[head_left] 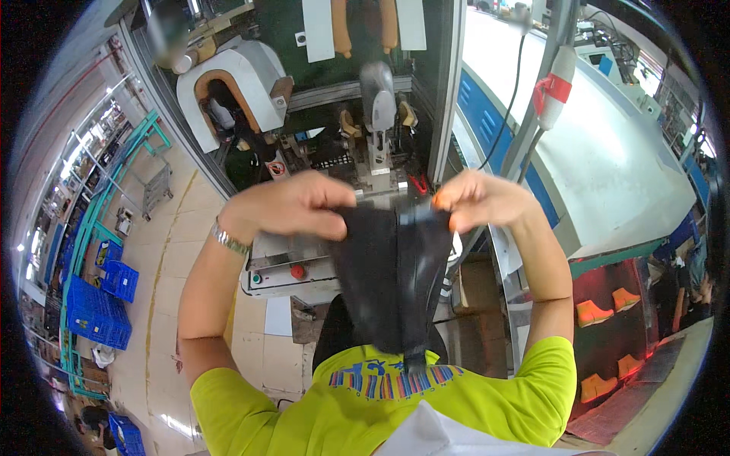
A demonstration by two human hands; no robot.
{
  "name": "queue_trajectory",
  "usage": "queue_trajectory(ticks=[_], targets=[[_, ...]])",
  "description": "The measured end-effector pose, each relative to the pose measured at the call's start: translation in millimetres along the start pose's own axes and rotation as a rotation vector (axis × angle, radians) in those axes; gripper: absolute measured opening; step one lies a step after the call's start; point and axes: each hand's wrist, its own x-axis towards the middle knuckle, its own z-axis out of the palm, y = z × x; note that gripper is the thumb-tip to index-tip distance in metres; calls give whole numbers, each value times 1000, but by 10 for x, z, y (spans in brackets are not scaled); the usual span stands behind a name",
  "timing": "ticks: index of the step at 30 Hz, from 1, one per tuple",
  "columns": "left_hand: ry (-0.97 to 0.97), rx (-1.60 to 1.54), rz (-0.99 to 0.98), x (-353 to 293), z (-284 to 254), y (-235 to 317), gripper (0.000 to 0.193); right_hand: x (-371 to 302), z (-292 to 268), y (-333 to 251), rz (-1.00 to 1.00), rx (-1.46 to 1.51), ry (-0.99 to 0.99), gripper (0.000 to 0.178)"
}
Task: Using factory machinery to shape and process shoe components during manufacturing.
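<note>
My left hand [293, 205] and my right hand [475, 201] are raised in front of me, each pinching one top corner of a limp black rubber piece [391, 277]. The piece hangs down between my hands toward my yellow shirt. A shiny black strip runs down its middle. A metal watch band sits on my left wrist. Right behind the piece stands a grey metal foot-shaped form [378, 102] on a machine post.
The machine's grey base has a red button [297, 270] and a green one. A white arched hood [243, 80] stands at the back left. Blue crates [99, 308] sit on a shelf at left. Orange boots [593, 311] stand on a rack at right. A large white table [601, 144] lies to the right.
</note>
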Motion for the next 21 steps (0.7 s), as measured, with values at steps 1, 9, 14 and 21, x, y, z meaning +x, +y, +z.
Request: queue_trajectory(ticks=[1,9,14,21], targets=[[46,-157,19,26,-114,-24,26,1,-90,-10,-33,48,109,19],[994,-551,528,1003,-1207,-770,26,1070,-1233,222,-385,332,850,16],[1105,-723,612,1370,-1358,-1012,18,1422,-1472,414,-402,513,987,12],[1080,-708,418,1354,-1353,-1367,20,1468,-1422,615,-324,457,1068,12]])
